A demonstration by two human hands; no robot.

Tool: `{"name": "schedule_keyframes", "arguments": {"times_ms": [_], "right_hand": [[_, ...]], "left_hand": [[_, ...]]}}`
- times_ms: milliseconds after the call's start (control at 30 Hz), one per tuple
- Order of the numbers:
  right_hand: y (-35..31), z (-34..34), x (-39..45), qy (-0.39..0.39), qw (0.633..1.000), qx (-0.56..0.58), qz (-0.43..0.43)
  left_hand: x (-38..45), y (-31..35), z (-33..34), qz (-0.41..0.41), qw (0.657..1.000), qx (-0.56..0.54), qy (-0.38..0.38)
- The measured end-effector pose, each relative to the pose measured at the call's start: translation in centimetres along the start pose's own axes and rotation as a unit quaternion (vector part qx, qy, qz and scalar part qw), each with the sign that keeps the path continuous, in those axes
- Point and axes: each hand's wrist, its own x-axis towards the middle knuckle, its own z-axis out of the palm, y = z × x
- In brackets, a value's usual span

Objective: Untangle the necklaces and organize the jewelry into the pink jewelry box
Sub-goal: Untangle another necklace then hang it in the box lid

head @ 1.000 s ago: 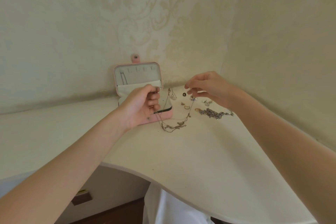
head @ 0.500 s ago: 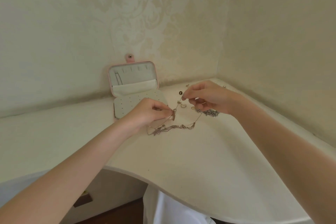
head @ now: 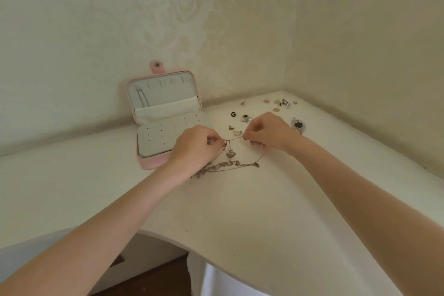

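Both your hands have dropped lower toward the desk (head: pixel 240 223) since the earlier frame, and the chain between them is now pulled short and taut. At centre frame, your left hand (head: pixel 192 149) pinches one end of the necklaces (head: pixel 230 163) and your right hand (head: pixel 269 132) pinches the other, fingers pressed together on the thin chain. The knotted bulk lies on the desk just below your hands, a heart pendant (head: pixel 230 153) hanging between. Pulling harder would likely tighten the knot or snap a link. The pink jewelry box (head: pixel 165 113) sits open at left, and your left wrist could nudge it. Loose earrings (head: pixel 283 103) at upper right could get swept off.
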Motion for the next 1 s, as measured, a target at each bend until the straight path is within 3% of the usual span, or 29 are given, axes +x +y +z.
{"name": "schedule_keyframes", "arguments": {"times_ms": [100, 167, 233, 333, 533, 867, 1000], "right_hand": [[0.1, 0.6, 0.4, 0.054, 0.995, -0.069, -0.056], [-0.2, 0.7, 0.2, 0.066, 0.992, -0.048, -0.093], [-0.6, 0.9, -0.2, 0.019, 0.994, -0.022, -0.102], [-0.9, 1.7, -0.5, -0.043, 0.990, -0.080, -0.106], [-1.3, 2.4, -0.2, -0.024, 0.989, -0.051, -0.135], [-2.2, 3.1, 0.2, -0.029, 0.976, -0.158, -0.147], [-3.0, 1.2, 0.3, -0.039, 0.986, -0.116, -0.117]], "left_hand": [[0.3, -0.1, -0.1, 0.002, 1.000, -0.007, 0.004], [0.3, -0.3, -0.1, 0.007, 1.000, -0.005, 0.003], [0.4, -0.4, -0.2, 0.007, 1.000, -0.008, 0.002], [0.5, -0.6, -0.3, 0.008, 1.000, -0.004, 0.002], [0.4, -0.7, -0.5, 0.008, 1.000, -0.011, 0.006], [0.2, -1.5, -1.3, -0.009, 0.999, -0.035, -0.003], [0.2, -1.5, -1.7, -0.026, 0.999, -0.043, 0.012]]}}
